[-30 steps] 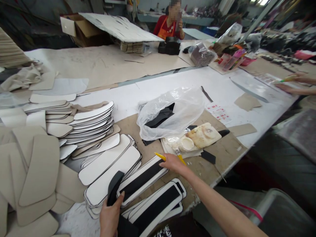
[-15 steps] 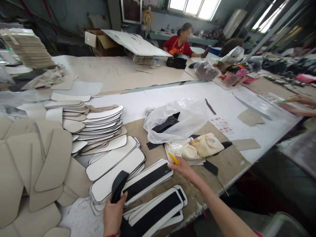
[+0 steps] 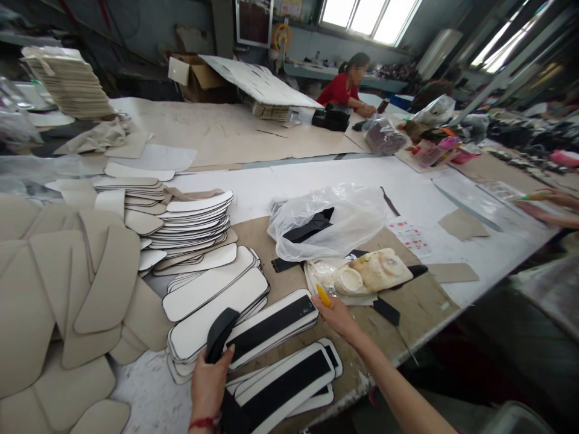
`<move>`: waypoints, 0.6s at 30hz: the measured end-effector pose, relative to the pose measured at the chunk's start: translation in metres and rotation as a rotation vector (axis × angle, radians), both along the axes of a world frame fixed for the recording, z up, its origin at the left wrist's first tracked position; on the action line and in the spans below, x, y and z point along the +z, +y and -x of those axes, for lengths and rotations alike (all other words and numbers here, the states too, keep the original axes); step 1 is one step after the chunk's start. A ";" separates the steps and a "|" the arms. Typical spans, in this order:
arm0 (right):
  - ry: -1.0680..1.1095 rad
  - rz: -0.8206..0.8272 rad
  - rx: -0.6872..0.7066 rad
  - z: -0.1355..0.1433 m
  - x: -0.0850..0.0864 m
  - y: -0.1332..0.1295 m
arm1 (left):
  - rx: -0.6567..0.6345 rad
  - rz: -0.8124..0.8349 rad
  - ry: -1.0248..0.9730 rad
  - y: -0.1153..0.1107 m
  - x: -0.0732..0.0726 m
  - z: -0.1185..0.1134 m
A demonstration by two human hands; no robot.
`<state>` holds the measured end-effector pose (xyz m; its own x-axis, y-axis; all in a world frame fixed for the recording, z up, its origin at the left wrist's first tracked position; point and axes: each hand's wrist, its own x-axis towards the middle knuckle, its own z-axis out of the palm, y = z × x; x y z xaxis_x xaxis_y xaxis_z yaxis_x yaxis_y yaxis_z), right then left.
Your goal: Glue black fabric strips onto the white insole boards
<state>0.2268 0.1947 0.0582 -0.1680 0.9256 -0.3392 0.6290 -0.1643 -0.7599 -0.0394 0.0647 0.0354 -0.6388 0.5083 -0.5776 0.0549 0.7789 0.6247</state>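
Observation:
My left hand (image 3: 208,386) is closed round a bundle of black strips (image 3: 221,331), which curls up above the thumb and hangs down below the hand. Its thumb reaches the near end of a white panel (image 3: 253,318) with a black strip (image 3: 275,325) lying along it. At that panel's far end is my right hand (image 3: 337,316), fingers wrapped round a tool with a yellow handle (image 3: 322,295); the tool's working end is hidden. More white panels with black strips (image 3: 289,392) lie nearer me. Stacks of plain white panels (image 3: 221,319) stand just beyond my left hand.
Beige panels (image 3: 104,277) pile up at left. A clear plastic bag (image 3: 357,211) with black pieces and a stained, cream-coloured container (image 3: 380,269) lie beyond my right hand. A person in red (image 3: 337,90) sits across the table; another person's hand (image 3: 554,202) shows at right.
The view has shifted a little, so most of the table appears farther right. Both my hands keep their holds near the same panel. The person in red has leaned forward, hands together.

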 end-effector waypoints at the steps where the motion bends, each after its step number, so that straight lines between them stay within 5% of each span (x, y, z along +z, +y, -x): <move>1: -0.020 -0.007 -0.009 0.000 0.000 -0.001 | -0.004 0.006 -0.005 0.000 0.001 0.000; 5: -0.108 -0.084 -0.028 -0.001 0.004 -0.002 | -0.011 0.020 -0.022 0.001 0.002 0.000; 13: -0.456 -0.508 0.209 0.010 0.016 -0.018 | 0.017 -0.019 -0.015 -0.001 -0.007 -0.002; 18: -0.624 -0.421 0.161 0.021 0.032 -0.027 | 0.048 -0.059 -0.014 -0.005 -0.009 -0.004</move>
